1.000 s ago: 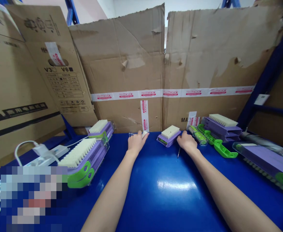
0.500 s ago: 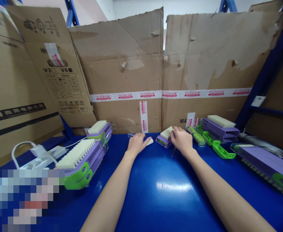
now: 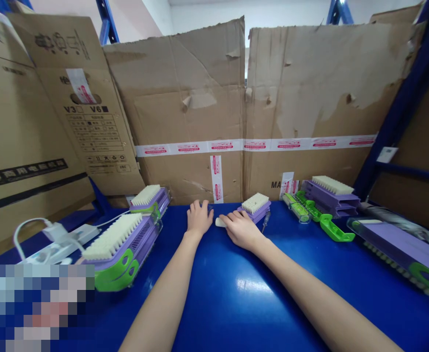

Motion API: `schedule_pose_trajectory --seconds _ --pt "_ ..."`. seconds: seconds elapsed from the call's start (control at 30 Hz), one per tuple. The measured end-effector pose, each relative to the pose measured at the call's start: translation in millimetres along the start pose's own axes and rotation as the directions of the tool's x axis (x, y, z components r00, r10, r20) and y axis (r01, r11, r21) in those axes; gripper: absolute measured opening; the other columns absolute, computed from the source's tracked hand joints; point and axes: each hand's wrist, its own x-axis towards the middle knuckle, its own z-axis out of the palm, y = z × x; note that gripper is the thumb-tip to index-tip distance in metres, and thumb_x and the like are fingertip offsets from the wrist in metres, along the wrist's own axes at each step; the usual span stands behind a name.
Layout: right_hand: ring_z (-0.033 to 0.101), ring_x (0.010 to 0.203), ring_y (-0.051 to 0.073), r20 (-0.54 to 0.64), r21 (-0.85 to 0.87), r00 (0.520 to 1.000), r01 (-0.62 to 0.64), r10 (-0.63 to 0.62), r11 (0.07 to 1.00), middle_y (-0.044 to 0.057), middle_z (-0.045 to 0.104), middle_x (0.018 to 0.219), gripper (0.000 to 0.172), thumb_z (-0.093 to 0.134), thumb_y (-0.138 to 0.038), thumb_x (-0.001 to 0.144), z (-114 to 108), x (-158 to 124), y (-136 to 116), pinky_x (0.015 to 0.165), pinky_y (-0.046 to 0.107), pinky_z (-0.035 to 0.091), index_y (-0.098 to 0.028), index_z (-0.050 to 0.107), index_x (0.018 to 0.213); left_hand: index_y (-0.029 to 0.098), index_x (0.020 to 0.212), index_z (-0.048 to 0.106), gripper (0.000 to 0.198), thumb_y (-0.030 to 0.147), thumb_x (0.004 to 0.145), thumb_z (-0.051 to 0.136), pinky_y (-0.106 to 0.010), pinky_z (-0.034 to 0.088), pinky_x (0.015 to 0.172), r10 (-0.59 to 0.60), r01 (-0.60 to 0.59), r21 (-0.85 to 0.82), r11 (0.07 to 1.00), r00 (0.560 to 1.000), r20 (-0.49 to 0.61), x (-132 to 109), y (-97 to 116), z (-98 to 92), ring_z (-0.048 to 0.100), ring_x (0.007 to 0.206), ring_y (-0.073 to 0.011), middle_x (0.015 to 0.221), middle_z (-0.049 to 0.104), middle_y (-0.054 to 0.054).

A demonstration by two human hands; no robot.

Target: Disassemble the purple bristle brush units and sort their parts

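Note:
My left hand [image 3: 199,218] lies flat on the blue table [image 3: 251,288] near the back, fingers stretched out and holding nothing that I can see. Just to its right, my right hand [image 3: 241,228] has its fingertips closed on a small white piece [image 3: 219,222] resting on the table. A small purple block with cream bristles [image 3: 255,205] stands right behind my right hand. Beside that block lies a thin screwdriver [image 3: 266,221], untouched.
Two purple and green brush units [image 3: 121,242] sit at the left beside a white power strip [image 3: 58,234]. More purple brush parts [image 3: 332,193], green pieces [image 3: 330,226] and a long purple unit [image 3: 401,244] lie at the right. Cardboard boxes [image 3: 207,112] wall off the back.
My right hand left the small brush block and screwdriver and moved left to the white piece. My left hand shifted slightly left and flattened. The view tilted down a little.

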Motion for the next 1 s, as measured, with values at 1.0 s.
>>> schedule_pose_trajectory --seconds 1.0 --pt "0.055 0.093 0.020 -0.107 0.132 0.948 -0.286 0.301 0.949 0.007 0.066 0.094 0.024 0.041 -0.026 0.091 -3.8 0.8 6.6 0.083 0.032 0.036 -0.018 0.063 0.097 0.017 0.113 0.046 0.042 0.023 0.072 0.056 -0.034 0.041 0.092 0.411 -0.402 -0.253 0.880 0.912 -0.018 -10.0 32.0 -8.0 0.053 0.107 -0.0231 0.113 0.058 -0.010"
